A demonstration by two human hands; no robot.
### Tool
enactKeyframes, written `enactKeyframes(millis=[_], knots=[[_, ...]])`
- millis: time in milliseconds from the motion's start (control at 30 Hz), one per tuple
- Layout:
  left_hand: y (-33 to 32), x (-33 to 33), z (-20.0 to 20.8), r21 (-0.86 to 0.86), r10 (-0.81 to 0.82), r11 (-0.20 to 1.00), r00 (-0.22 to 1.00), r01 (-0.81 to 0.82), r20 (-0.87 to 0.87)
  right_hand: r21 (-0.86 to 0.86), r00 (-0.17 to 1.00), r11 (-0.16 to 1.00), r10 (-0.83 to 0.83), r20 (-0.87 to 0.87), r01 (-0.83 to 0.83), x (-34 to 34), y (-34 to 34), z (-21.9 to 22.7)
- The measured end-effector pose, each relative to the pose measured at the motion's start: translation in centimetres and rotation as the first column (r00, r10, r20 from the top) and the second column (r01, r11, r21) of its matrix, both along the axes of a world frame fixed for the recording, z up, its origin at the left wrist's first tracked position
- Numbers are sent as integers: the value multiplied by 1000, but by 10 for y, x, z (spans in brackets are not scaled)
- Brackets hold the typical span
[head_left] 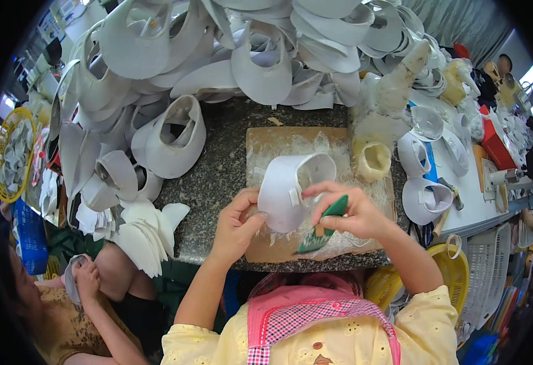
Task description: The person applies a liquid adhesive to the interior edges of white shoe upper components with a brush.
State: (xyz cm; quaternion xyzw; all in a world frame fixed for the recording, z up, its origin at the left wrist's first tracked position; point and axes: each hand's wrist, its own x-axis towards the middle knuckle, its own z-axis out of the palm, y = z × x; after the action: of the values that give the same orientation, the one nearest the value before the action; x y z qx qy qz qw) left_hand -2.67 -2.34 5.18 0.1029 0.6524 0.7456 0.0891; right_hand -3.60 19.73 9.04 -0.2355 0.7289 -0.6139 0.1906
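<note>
On the wooden board point(266, 143) at the near middle of the speckled stone bench point(218, 164) sits the white curved upper piece point(282, 191), open side tipped far-right. My left hand point(236, 225) pinches its near-left edge, thumb and fingers closed on the material. My right hand point(351, 213) has fingers closed round a green-handled brush point(322, 228), with forefinger and thumb also touching the piece's rim near a small white tab. I can't see the bristle tip clearly; it points near-left, low over the board.

Judgement: this looks like gluing or coating the piece. To do it well, I'd keep the left pinch firm on the edge so the shell doesn't roll, keep the strokes thin and inside the rim, and keep fingers off wet areas.

A yellowish glue pot point(373, 159) stands just right of the piece, close for reloading. A heap of white shells point(218, 55) fills the far side, with flat white cut pieces point(148, 231) at near left. Another person's hands point(81, 274) work at far near-left, well apart.
</note>
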Motion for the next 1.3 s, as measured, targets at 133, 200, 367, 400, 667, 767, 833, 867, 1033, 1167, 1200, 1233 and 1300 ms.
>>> enactKeyframes(millis=[133,200,367,400,667,767,833,867,1033,1167,1200,1233,1300], knots=[[9,-5,-16,424,-205,905,921,48,333,-152,945,988,28,327,23,12,6,-4],[16,-1,-18,519,-250,854,898,29,361,-276,917,958,37,398,81,15,14,-8],[13,-7,3,392,82,883,908,-257,411,-147,910,899,-412,38,413,25,57,26],[11,-11,7,362,92,898,912,-249,400,-176,823,824,-559,-98,539,26,70,28],[-6,-1,55,130,282,951,959,-281,13,-167,539,678,-689,-484,716,0,104,7],[-11,-11,47,-67,63,996,996,-67,-66,-91,598,723,-628,-499,684,12,126,-7],[-1,-19,42,-178,6,984,999,-13,-37,-273,349,398,-913,-210,876,18,141,-15],[1,-23,43,-228,-28,974,999,20,-28,-267,364,407,-910,-196,873,23,133,-12],[15,-57,52,-340,-144,930,989,141,16,-221,775,850,-527,-349,479,23,58,-23],[26,-74,61,-379,-203,902,978,206,47,-31,532,882,-312,-787,471,-9,25,-38],[27,-75,62,-401,-207,894,978,202,30,16,382,844,-226,-896,537,-16,22,-45],[28,-76,62,-402,-202,895,979,196,29,42,347,818,-196,-917,573,-20,20,-49],[28,-77,57,-491,-206,848,978,200,44,107,453,838,-177,-874,535,-14,13,-50]])
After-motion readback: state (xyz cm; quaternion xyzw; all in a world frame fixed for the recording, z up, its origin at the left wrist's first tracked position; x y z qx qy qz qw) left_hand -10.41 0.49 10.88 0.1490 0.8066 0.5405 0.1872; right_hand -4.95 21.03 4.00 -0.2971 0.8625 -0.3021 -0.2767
